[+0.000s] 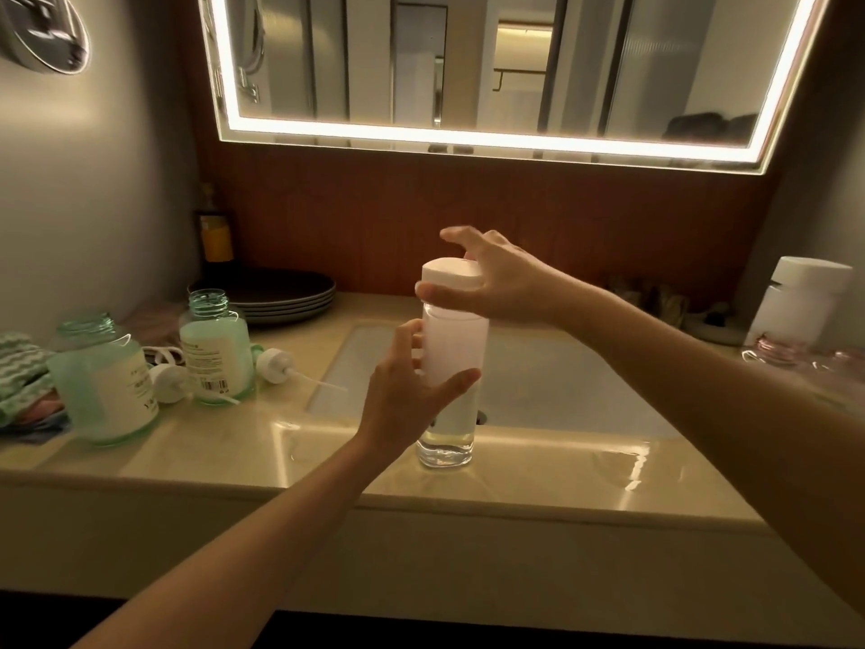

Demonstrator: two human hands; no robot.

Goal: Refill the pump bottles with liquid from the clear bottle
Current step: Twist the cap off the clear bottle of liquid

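A tall clear bottle [451,348] with a white cap [451,273] stands on the front rim of the sink, a little clear liquid at its bottom. My left hand [412,391] grips its body from the left. My right hand [496,278] curls round the white cap from the right. Two pale green pump bottles stand uncapped on the counter at the left: a near one [105,381] and a far one [217,348]. Their white pump heads [276,365] [168,381] lie on the counter beside them.
The sink basin [561,381] lies behind the clear bottle. Dark plates [281,292] are stacked at the back left beside a dark bottle [216,231]. A folded cloth [21,381] lies far left. A white-capped container [800,302] stands at the right. A lit mirror [505,63] hangs above.
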